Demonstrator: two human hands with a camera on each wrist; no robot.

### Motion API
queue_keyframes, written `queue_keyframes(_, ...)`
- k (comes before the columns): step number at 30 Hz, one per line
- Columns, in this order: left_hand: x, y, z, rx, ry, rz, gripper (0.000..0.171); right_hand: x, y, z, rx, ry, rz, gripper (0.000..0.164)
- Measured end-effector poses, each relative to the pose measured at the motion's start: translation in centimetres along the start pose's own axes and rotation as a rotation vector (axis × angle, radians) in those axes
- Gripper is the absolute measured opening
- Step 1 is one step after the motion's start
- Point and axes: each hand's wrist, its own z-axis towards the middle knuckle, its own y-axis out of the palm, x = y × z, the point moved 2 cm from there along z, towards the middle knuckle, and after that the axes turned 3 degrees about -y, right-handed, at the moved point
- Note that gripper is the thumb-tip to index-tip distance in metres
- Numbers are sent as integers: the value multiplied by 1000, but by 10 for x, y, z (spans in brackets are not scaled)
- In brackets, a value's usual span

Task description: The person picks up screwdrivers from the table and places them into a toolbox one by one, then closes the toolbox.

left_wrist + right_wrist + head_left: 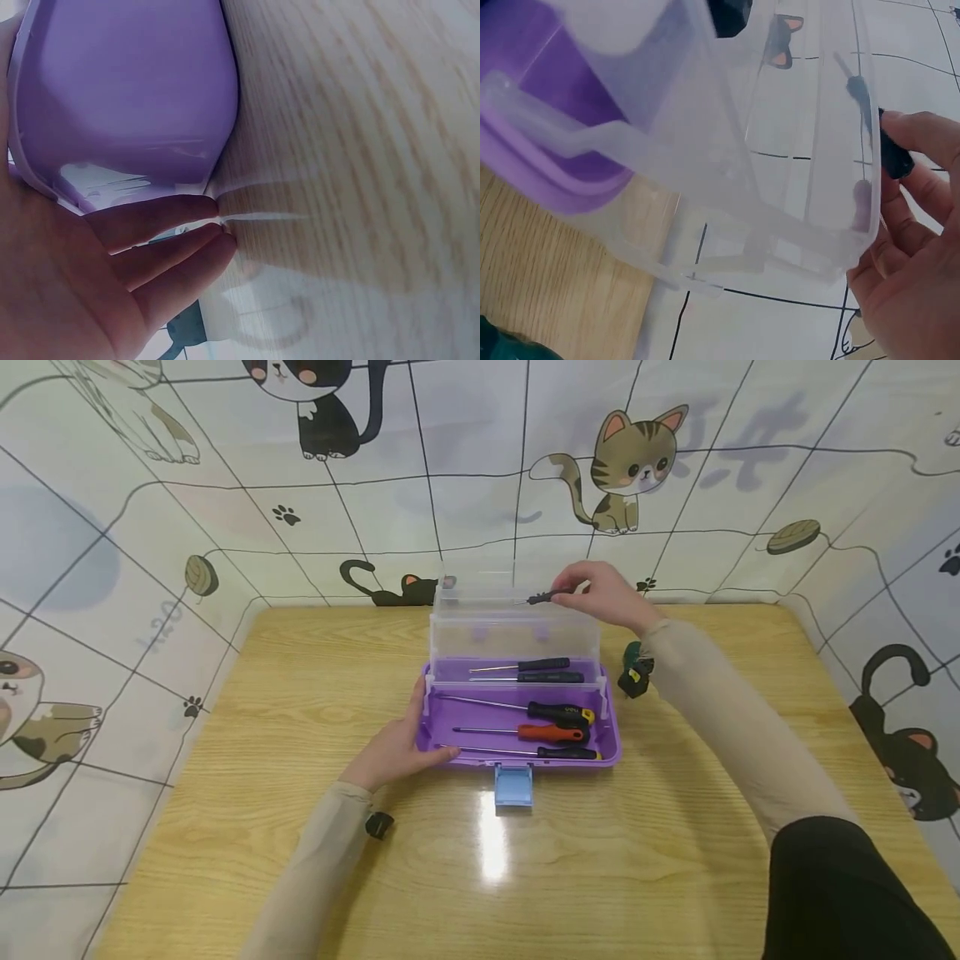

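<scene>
A purple toolbox [521,762] stands open on the table, its clear tiered trays [513,633] raised at the back. My right hand [600,596] pinches a small black-handled screwdriver [542,598] over the uppermost tray, its thin shaft pointing left. In the right wrist view, thumb and fingers hold the dark handle [895,154] right at the tray's edge. My left hand [397,745] rests against the toolbox's left end, thumb at the front rim, other fingers extended along the side. An orange-and-black screwdriver [551,733] lies among black-handled ones in the box.
A light blue latch [513,787] hangs down at the box's front. To its right, partly behind my sleeve, sits a dark green object [632,652]. A cat-patterned sheet [480,510] rises behind the wooden table [330,652].
</scene>
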Motion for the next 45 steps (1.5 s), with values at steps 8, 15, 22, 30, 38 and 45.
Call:
queue_keyframes(8, 1, 2, 1, -6, -12, -4, 123, -4, 4, 5, -47, 11, -83, 17)
queue_keyframes(15, 3, 0, -1, 5, -5, 7, 122, -3, 3, 4, -55, 0, -100, 19)
queue_keyframes(22, 2, 2, -1, 3, -7, 24, 122, 0, -1, 2, -62, -30, -142, 19)
queue_keyframes(30, 1, 2, -1, 6, -10, 21, 122, 1, -14, -10, -25, -58, -175, 16)
queue_keyframes(38, 0, 3, -2, -2, -27, 5, 123, 5, -24, -27, -3, -61, -171, 14)
queue_keyframes(45, 1, 2, -2, -1, -29, -6, 122, 11, -29, -37, 22, -85, -198, 12)
